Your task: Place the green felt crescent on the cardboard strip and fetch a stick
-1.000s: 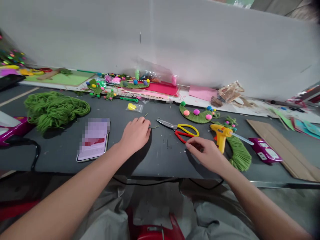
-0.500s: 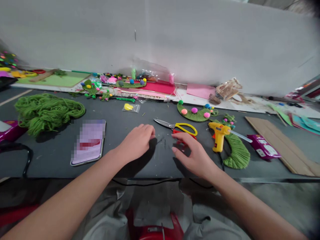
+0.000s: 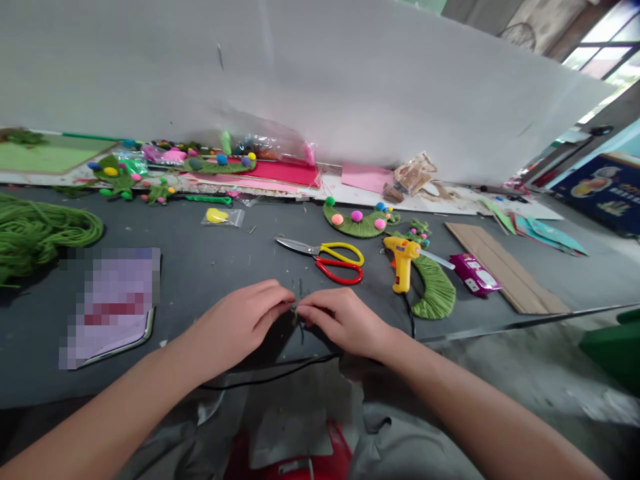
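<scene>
**Both hands meet on a small green scrap at the near edge**

A short bit of green yarn [image 3: 296, 315] sits right between the two hands, low on the dark surface [image 3: 210, 267] and close to its near edge. It is tiny and mostly covered, so its long axis cannot be told for sure; a thin dark-green end seems to hang downward from the pinch point. The left hand [image 3: 240, 323] comes in from the left with fingertips closed toward the scrap, and the right hand [image 3: 345, 320] mirrors it from the right, thumb and forefinger pressed together on the same spot. Both grips look nearly closed on the yarn, fingertips almost touching each other; neither hand is clearly nearer.

Just beyond the hands lie scissors with yellow and red handles [image 3: 333, 257], blades pointing left. To their right stands a yellow glue gun [image 3: 401, 259], its cable running toward the surface edge, resting against a green yarn-wrapped crescent [image 3: 436, 290]. A second crescent with pompoms [image 3: 356, 222] lies further back (pink, orange, blue and green balls on it). A purple packet [image 3: 473, 275] and a cardboard strip [image 3: 503, 273] sit to the right. On the left lie a phone [image 3: 113, 303] and a heap of green yarn [image 3: 37, 233]. A white wall panel [image 3: 350, 87] backs the surface, with coloured felt sheets along its foot.
</scene>
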Demonstrator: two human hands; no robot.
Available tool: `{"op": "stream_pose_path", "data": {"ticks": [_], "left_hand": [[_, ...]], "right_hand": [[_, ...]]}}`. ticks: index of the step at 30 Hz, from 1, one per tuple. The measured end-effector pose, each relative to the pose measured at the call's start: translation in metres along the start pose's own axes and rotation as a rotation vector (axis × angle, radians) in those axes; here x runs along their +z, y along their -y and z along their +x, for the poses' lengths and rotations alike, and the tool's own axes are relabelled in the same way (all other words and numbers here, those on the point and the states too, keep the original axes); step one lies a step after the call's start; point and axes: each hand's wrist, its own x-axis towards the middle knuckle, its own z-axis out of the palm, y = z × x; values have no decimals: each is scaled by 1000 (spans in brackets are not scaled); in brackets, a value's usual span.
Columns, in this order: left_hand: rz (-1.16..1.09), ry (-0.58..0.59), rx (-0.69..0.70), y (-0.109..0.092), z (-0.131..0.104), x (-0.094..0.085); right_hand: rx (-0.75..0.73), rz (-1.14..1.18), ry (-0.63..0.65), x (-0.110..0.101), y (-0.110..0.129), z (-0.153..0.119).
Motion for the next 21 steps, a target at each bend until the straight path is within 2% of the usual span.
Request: {"op": "stream_pose_path", "data": {"ticks": [7, 10, 15, 21], "left_hand": [[-46, -6, 3, 0, -2, -2], [-68, -10, -14, -4, -2, -1], [-35, 5, -54, -6, -3, -1], [70, 44, -66, -1, -3, -4]], "right_hand": [[76, 58, -102, 5, -1, 1], [69, 44, -90, 9, -4, 3], [42, 0, 3, 10, -5, 5], [82, -12, -47, 8, -8, 2]]}}
